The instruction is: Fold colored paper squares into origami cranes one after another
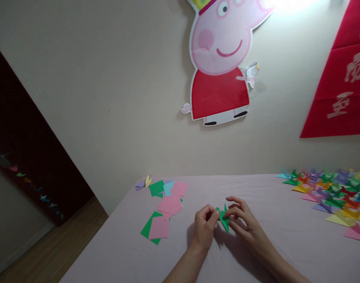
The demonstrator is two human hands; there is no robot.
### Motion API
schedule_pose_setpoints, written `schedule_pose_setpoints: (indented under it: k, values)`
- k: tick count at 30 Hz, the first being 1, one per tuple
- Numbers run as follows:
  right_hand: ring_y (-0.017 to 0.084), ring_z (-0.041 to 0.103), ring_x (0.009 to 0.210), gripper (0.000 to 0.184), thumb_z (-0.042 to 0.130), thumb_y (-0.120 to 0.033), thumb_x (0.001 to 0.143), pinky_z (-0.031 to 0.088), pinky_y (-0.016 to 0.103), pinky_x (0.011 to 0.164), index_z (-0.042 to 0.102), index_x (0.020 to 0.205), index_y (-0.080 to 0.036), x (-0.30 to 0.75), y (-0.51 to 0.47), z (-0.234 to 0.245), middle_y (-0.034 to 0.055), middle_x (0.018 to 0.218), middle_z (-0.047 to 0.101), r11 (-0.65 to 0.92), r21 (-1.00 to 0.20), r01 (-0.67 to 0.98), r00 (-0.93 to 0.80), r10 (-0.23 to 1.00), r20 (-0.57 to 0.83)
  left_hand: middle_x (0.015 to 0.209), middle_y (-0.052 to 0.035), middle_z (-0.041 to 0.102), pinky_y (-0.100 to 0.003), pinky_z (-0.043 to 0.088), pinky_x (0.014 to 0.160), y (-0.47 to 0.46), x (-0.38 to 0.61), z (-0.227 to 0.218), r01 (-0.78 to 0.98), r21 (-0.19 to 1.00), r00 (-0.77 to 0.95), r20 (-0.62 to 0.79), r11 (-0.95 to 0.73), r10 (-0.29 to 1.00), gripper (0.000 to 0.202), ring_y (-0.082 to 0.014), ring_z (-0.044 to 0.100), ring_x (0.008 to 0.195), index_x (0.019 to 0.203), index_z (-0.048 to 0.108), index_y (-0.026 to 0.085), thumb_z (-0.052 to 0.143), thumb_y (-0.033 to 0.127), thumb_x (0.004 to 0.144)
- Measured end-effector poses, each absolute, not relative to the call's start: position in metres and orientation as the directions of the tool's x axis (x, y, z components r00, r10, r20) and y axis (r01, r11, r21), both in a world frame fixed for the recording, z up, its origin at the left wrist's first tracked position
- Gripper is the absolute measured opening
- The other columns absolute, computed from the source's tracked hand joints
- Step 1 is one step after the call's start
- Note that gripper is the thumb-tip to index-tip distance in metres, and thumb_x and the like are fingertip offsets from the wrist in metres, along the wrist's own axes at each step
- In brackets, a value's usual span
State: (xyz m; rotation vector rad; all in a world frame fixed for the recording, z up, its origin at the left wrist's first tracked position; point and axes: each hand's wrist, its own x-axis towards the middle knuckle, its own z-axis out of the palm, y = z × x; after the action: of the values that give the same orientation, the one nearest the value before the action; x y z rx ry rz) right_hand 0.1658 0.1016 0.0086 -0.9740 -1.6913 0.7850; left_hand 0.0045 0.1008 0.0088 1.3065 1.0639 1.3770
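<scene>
A green paper crane (225, 223) is held between my two hands, a little above the pale pink tabletop (118, 259). My left hand (204, 226) pinches one end of it between thumb and curled fingers. On the other side, my right hand (243, 220) grips the crane with thumb and index finger, its other fingers raised and bent. The crane's pointed tips stick out upward and downward between the hands.
Loose square papers, pink (159, 228), green (156, 188) and light blue (168, 188), lie left of my hands. Behind them sit small folded pieces, one yellow (148, 181). Rows of colourful paper cranes (330, 192) fill the right side. A wall (123, 98) stands behind the table.
</scene>
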Motion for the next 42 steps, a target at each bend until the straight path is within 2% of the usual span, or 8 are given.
schedule_pose_setpoints:
  k: [2, 4, 6, 9, 20, 28, 34, 42]
  values:
    - [0.027, 0.057, 0.106, 0.019, 0.065, -0.041, 0.08, 0.049, 0.035, 0.083, 0.069, 0.078, -0.022, 0.165, 0.103, 0.009, 0.0106, 0.118, 0.059, 0.387, -0.909, 0.154, -0.172, 0.917, 0.361, 0.059, 0.0049, 0.039, -0.024, 0.029, 0.058, 0.1, 0.005, 0.009, -0.055, 0.978, 0.01, 0.2, -0.199, 0.98, 0.037, -0.0116, 0.034, 0.06, 0.062, 0.05, 0.018, 0.064, 0.049, 0.078]
    - [0.024, 0.062, 0.089, 0.025, 0.066, -0.046, 0.078, 0.05, 0.032, 0.074, 0.067, 0.077, -0.021, 0.163, 0.103, 0.009, 0.0078, 0.096, 0.066, 0.284, -0.957, 0.055, -0.189, 0.944, 0.269, 0.059, 0.0046, 0.041, -0.025, 0.03, 0.058, 0.1, 0.005, 0.01, -0.049, 0.978, 0.03, 0.202, -0.2, 0.979, 0.037, -0.0119, 0.035, 0.06, 0.062, 0.051, 0.018, 0.064, 0.049, 0.077]
    - [0.019, 0.059, 0.07, 0.031, 0.069, -0.051, 0.075, 0.048, 0.03, 0.065, 0.065, 0.074, -0.02, 0.162, 0.103, 0.01, 0.0018, 0.074, 0.063, 0.197, -0.98, -0.012, -0.185, 0.963, 0.195, 0.059, 0.0041, 0.043, -0.025, 0.031, 0.058, 0.099, 0.006, 0.012, -0.039, 0.979, 0.05, 0.204, -0.202, 0.978, 0.036, -0.0122, 0.036, 0.06, 0.063, 0.052, 0.018, 0.064, 0.048, 0.078]
    - [0.014, 0.051, 0.059, 0.038, 0.075, -0.055, 0.069, 0.044, 0.027, 0.058, 0.061, 0.068, -0.019, 0.16, 0.102, 0.01, -0.0024, 0.062, 0.058, 0.139, -0.988, -0.06, -0.138, 0.98, 0.146, 0.06, 0.0038, 0.044, -0.025, 0.032, 0.059, 0.097, 0.006, 0.014, -0.014, 0.978, 0.071, 0.206, -0.206, 0.976, 0.034, -0.0126, 0.038, 0.061, 0.063, 0.052, 0.018, 0.062, 0.046, 0.078]
    - [0.016, 0.054, 0.063, 0.04, 0.08, -0.053, 0.064, 0.045, 0.027, 0.059, 0.06, 0.071, -0.019, 0.161, 0.104, 0.008, -0.0012, 0.066, 0.06, 0.151, -0.984, -0.096, -0.071, 0.985, 0.158, 0.061, 0.0048, 0.046, -0.024, 0.031, 0.057, 0.097, 0.011, 0.009, 0.114, 0.981, 0.058, 0.153, -0.159, 0.986, 0.027, -0.0123, 0.037, 0.06, 0.066, 0.054, 0.019, 0.067, 0.041, 0.074]
    - [0.014, 0.051, 0.056, 0.055, 0.079, -0.048, 0.068, 0.042, 0.025, 0.053, 0.055, 0.11, -0.023, 0.158, 0.103, 0.008, -0.0074, 0.061, 0.053, 0.153, -0.971, -0.183, -0.042, 0.986, 0.164, 0.063, 0.0032, 0.053, -0.024, 0.034, 0.059, 0.098, 0.013, 0.003, 0.106, 0.975, 0.004, 0.194, -0.193, 0.981, 0.025, -0.0128, 0.044, 0.062, 0.066, 0.057, 0.018, 0.067, 0.039, 0.076]
    - [0.02, 0.059, 0.07, 0.038, 0.075, -0.056, 0.067, 0.047, 0.032, 0.066, 0.064, 0.069, -0.019, 0.16, 0.105, 0.009, 0.001, 0.073, 0.062, 0.181, -0.983, -0.011, -0.028, 0.983, 0.181, 0.061, 0.001, 0.061, -0.024, 0.039, 0.055, 0.096, 0.016, 0.003, 0.064, 0.977, 0.01, 0.203, -0.203, 0.979, 0.024, -0.0143, 0.053, 0.057, 0.072, 0.062, 0.018, 0.065, 0.041, 0.08]
    - [0.017, 0.055, 0.063, 0.037, 0.08, -0.054, 0.062, 0.045, 0.029, 0.06, 0.066, 0.068, -0.02, 0.155, 0.1, 0.012, -0.0001, 0.066, 0.063, 0.076, -0.99, -0.119, -0.038, 0.996, 0.081, 0.077, -0.0023, 0.067, -0.026, 0.041, 0.068, 0.097, 0.014, 0.003, 0.106, 0.959, -0.056, 0.269, -0.262, 0.962, 0.012, -0.0175, 0.058, 0.074, 0.077, 0.066, 0.018, 0.065, 0.03, 0.08]
